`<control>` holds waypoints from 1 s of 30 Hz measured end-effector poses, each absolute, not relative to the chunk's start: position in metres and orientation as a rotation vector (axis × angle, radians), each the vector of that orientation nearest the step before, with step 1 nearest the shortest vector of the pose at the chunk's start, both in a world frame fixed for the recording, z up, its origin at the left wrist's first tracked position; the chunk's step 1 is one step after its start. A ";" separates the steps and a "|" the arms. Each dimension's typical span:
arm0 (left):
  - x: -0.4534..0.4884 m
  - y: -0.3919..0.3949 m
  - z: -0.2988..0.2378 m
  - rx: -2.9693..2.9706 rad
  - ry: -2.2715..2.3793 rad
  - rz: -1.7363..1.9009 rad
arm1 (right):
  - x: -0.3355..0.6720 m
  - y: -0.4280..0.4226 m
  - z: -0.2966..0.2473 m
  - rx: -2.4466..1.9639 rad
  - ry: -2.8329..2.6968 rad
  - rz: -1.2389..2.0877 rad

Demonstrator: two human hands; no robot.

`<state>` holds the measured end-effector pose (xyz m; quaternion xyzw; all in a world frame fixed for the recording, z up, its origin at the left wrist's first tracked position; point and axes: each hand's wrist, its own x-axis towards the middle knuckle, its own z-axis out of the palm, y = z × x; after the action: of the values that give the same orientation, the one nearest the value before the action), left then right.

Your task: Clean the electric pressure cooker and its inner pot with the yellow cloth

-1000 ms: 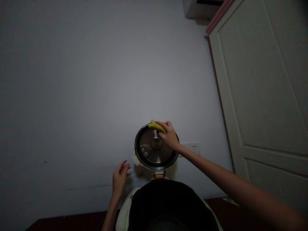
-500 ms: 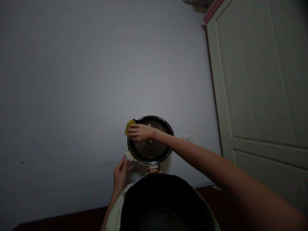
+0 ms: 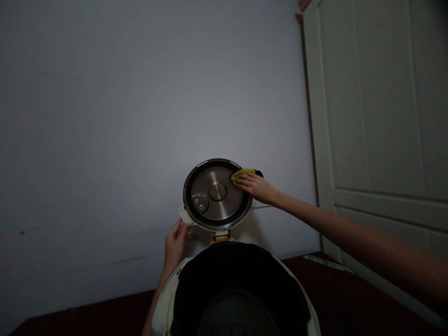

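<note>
A white electric cooker (image 3: 164, 303) stands in front of me, its hinged lid (image 3: 229, 205) tipped up and its metal inner side facing me. The dark inside of the pot (image 3: 238, 270) shows below. My right hand (image 3: 257, 185) presses a yellow cloth (image 3: 243, 174) to the lid's upper right edge, fingers closed over it. A dark bit sticks out past the cloth. At the lid's lower left, my left hand (image 3: 175, 242) grips a white tab (image 3: 185, 216) on the rim, its fingertips partly hidden behind it.
A pale wall (image 3: 122, 116) rises close behind the lid, with a socket (image 3: 259, 204) partly covered by my right hand. To the right stands a white panelled cabinet (image 3: 371, 116). A flat pale strip (image 3: 329, 264) lies on the dark red surface (image 3: 297, 266).
My right hand and the cloth have moved from the lid's upper left edge across to its upper right. My left hand stays at the tab. The view has shifted slightly.
</note>
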<state>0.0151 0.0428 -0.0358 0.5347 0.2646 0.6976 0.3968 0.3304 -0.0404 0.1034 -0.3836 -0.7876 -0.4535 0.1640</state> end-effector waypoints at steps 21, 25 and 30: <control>0.015 0.038 -0.035 1.384 0.648 1.736 | 0.257 -0.037 0.026 -0.878 -2.301 -0.273; 0.016 0.040 -0.036 1.362 0.631 1.746 | 0.225 -0.022 0.026 -0.734 -2.434 -0.256; 0.018 0.043 -0.038 1.297 0.639 1.737 | 0.229 -0.028 0.021 -0.787 -2.636 -0.332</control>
<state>0.0183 0.0432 -0.0383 0.5191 0.2556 0.6950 0.4268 0.2286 -0.0278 0.0212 -0.2793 -0.9349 -0.1179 0.1844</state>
